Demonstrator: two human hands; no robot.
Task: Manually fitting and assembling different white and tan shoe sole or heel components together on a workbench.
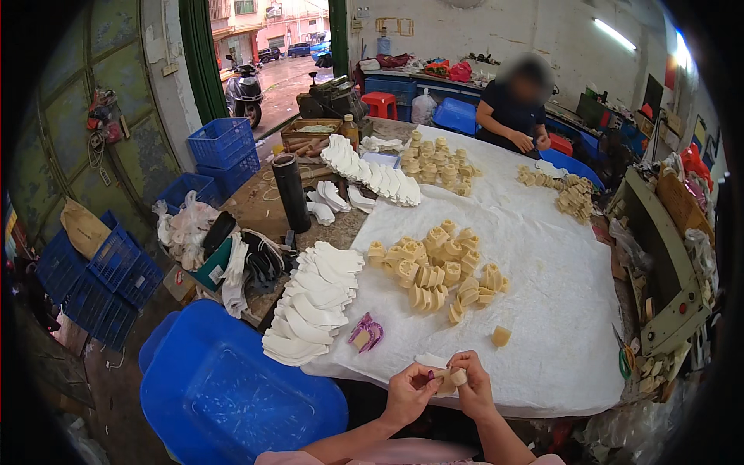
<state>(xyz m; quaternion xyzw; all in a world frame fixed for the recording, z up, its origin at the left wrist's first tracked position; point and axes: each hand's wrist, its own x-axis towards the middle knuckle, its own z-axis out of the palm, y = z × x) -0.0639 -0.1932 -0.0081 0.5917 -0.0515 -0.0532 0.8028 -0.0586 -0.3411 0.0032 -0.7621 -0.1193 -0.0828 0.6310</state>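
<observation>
A small workshop. Heaps of cream moulded pieces [434, 271] cover the sheeted worktable [558, 310]. Blue crates [221, 143] stack upper left by the open street door.

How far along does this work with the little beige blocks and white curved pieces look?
Hard to tell what is finished. In hand: the left hand and right hand together hold one small beige block at the edge of the white table sheet. Waiting: a heap of beige blocks, one stray block, and a fanned stack of white curved pieces.
</observation>
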